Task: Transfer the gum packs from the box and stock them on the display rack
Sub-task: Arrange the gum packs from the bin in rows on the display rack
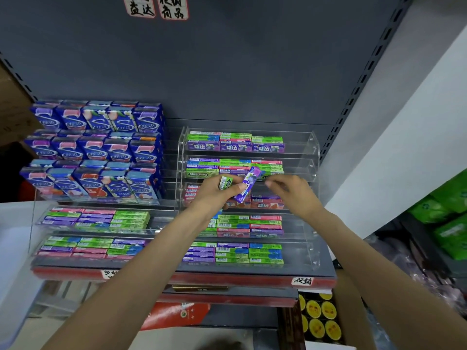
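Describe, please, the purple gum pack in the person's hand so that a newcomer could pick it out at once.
Find the clear tiered display rack on the right of the grey shelf. In front of its middle tiers, the left hand holds two packs. The purple gum pack is the one tilted upward to the right, unlike the green Doublemint pack beside it and the packs lying flat in rows.

A purple gum pack stands tilted, and a green gum pack pokes out just left of it, both in front of the middle tiers of the clear display rack. The rack's stepped tiers hold flat rows of green, purple and pink packs, filled at left and bare at right.
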{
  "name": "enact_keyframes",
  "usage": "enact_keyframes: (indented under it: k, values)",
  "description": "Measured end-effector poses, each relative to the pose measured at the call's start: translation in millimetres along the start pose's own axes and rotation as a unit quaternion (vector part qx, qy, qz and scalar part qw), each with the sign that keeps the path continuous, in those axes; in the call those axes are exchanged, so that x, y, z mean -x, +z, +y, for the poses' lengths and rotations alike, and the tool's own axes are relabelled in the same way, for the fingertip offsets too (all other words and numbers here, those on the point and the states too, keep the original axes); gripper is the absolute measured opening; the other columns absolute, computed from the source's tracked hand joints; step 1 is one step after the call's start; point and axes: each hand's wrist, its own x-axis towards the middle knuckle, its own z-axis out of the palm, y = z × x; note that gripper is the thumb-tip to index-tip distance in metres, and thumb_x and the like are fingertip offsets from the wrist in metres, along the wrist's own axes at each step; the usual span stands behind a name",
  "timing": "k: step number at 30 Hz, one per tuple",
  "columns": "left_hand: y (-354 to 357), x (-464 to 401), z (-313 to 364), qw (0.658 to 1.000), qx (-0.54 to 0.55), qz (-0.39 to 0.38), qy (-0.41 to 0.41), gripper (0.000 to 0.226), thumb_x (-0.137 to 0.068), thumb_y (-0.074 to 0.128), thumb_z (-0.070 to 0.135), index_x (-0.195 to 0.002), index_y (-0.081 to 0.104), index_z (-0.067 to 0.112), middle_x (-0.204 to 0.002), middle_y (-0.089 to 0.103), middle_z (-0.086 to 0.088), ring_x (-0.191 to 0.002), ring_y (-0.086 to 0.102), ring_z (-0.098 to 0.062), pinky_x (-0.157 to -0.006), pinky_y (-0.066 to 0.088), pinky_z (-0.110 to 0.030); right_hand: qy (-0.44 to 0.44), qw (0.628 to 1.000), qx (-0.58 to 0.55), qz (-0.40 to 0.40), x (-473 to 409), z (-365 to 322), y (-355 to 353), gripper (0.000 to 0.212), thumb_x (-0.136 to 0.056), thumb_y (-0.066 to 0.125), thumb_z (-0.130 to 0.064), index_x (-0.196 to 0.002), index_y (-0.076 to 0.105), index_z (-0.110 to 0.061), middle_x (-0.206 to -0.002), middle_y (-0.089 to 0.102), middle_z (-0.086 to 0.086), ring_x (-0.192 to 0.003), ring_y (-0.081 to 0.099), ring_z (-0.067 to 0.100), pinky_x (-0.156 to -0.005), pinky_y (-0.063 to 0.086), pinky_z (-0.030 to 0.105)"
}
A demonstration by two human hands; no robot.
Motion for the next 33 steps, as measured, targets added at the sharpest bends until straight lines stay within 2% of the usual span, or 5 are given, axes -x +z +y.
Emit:
enact_keyframes:
  k: [3, 10, 17, 24, 33]
  values:
    - [4, -1, 3, 0.998, -0.043, -0.030, 0.024, 0.009, -0.086, 0.068, 0.018, -0.095, 0.067, 0.017, -0.094, 0.064, 0.005, -0.059, 0.054, 0.003, -0.048, 0.039, -0.010, 0.045, 0.958, -0.282, 0.021, 8, -18, -11, 0.028, -0.095, 0.050, -0.024, -0.117, 0.062, -0.012, -0.096, 0.070, 0.002, -0.084, 0.068, 0.013, -0.076, 0.056, 0.028]
    - [15, -3, 11, 1.000, 0.003, -0.007, 0.005, 0.022, -0.097, 0.050, 0.023, -0.107, 0.063, 0.008, -0.090, 0.068, -0.002, -0.074, 0.060, -0.009, -0.063, 0.046, -0.021, 0.056, 0.936, -0.343, 0.054, 12, -12, -28, 0.013, -0.083, 0.065, -0.003, -0.086, 0.067, -0.016, -0.087, 0.069, 0.005, -0.083, 0.067, 0.016, -0.074, 0.058, 0.025]
    - [5, 0, 16, 0.979, 0.203, -0.007, 0.004, 0.016, -0.102, 0.032, 0.008, -0.091, 0.031, 0.019, -0.085, 0.067, -0.010, -0.067, 0.061, -0.013, -0.062, 0.049, -0.022, 0.094, 0.971, -0.195, 0.106, 8, 19, -12, 0.009, -0.083, 0.068, -0.005, -0.085, 0.065, -0.014, -0.081, 0.067, -0.005, -0.080, 0.065, 0.012, -0.077, 0.050, 0.018]
    - [-7, -6, 4, 0.998, -0.018, 0.003, 0.064, 0.030, -0.089, 0.062, 0.025, -0.092, 0.054, -0.004, -0.085, 0.050, -0.010, -0.084, 0.050, -0.017, -0.079, 0.040, -0.029, 0.002, 0.998, 0.051, 0.027, 5, 17, 4, 0.023, -0.090, 0.057, -0.004, -0.110, 0.068, -0.008, -0.112, 0.067, 0.008, -0.096, 0.063, 0.021, -0.084, 0.041, 0.016]
    - [-11, -2, 5, 0.994, 0.082, 0.061, 0.025, 0.014, -0.084, 0.068, 0.011, -0.093, 0.063, 0.020, -0.088, 0.067, -0.005, -0.076, 0.066, -0.010, -0.066, 0.055, -0.015, -0.056, 0.968, 0.246, 0.001, 1, 15, 11, 0.032, -0.088, 0.059, 0.000, -0.116, 0.066, -0.014, -0.115, 0.063, 0.005, -0.109, 0.055, 0.020, -0.082, 0.054, 0.032]
